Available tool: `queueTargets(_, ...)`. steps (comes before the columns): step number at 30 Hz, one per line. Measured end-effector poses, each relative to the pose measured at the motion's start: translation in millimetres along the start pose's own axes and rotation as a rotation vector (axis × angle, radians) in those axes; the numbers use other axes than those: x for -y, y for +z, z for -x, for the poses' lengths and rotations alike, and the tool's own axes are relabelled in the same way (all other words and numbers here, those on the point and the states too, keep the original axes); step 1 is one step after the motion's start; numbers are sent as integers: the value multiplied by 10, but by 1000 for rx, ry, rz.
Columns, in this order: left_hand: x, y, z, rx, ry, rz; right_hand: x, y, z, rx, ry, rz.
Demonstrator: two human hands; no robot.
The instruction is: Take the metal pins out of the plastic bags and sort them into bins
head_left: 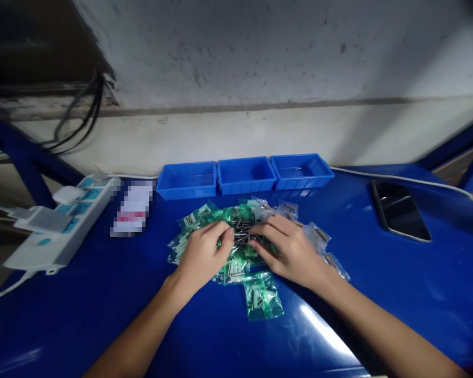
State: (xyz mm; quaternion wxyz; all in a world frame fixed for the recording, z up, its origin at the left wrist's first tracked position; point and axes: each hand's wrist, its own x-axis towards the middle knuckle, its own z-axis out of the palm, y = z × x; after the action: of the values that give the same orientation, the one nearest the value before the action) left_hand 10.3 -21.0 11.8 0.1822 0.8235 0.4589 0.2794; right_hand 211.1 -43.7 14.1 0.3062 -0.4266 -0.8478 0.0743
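Right of an illegible panel (133, 208), both hands (204, 249) (294, 249) curl over metal pins (242, 232), grip unclear.

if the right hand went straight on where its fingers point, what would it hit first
The right hand would probably meet the loose, thin, dark-grey metal pieces first, with the left hand beyond; it may already touch them, as depth is unclear.

Speckled grey wall (240, 58) behind blue table (79, 304)

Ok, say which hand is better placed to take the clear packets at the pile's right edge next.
Likely the right hand: it is close beside the clear packets, while the left hand is across the metal pieces.
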Motion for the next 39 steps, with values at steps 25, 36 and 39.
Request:
queueTargets(25, -79, 3, 45, -177, 220, 75, -17, -31, 26, -61, 31, -71)
queueTargets(36, -116, -12, 47, -146, 197, 124, -25, -9, 50, -68, -24, -82)
queueTargets(39, -115, -4, 58, -99, 168, 128, -16, -1, 42, -88, -21, -76)
